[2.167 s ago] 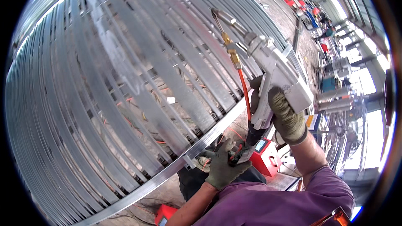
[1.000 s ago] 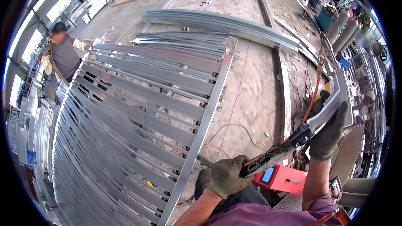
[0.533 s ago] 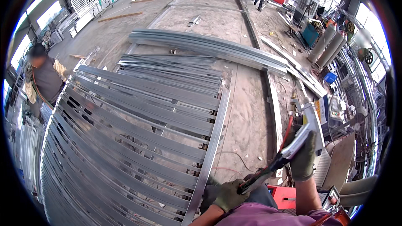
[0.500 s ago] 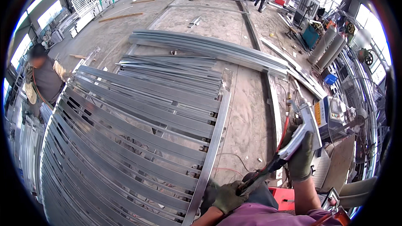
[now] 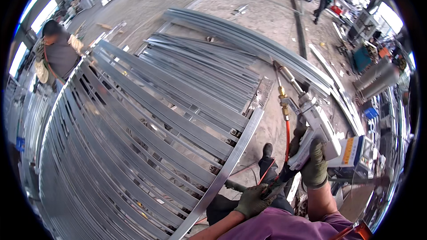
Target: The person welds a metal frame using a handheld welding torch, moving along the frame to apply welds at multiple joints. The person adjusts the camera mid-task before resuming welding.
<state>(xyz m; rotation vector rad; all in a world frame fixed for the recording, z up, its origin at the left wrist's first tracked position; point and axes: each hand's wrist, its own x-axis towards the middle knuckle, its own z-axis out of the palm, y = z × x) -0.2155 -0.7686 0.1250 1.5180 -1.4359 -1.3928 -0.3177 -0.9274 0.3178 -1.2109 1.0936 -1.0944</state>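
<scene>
My right hand (image 5: 315, 164), in a dark green glove, is closed round the grip of a white and silver handheld welding gun (image 5: 321, 122). The gun's narrow nozzle points up and away, with a brass fitting (image 5: 283, 98) and an orange-red hose (image 5: 287, 138) beside it. Down by my lap, my gloved left hand (image 5: 251, 201) is wrapped round the gun's thick dark cable (image 5: 276, 186). Left of me lies a large panel of grey metal slats (image 5: 155, 126), its edge rail (image 5: 224, 171) close to my left hand. The gun is held clear of the panel.
Beyond the panel lie bundled metal profiles (image 5: 249, 46) and loose thin bars (image 5: 195, 60). A person (image 5: 62, 55) stands at the panel's far left side; another (image 5: 327, 0) is far off at the right. Gas cylinders (image 5: 378, 80) and a boxed machine (image 5: 356, 153) stand to the right.
The view has swung, shifting the scene. The gun has come up and forward, its nozzle now fully in view. My foot now shows beside the panel. Both hands keep their grip.
</scene>
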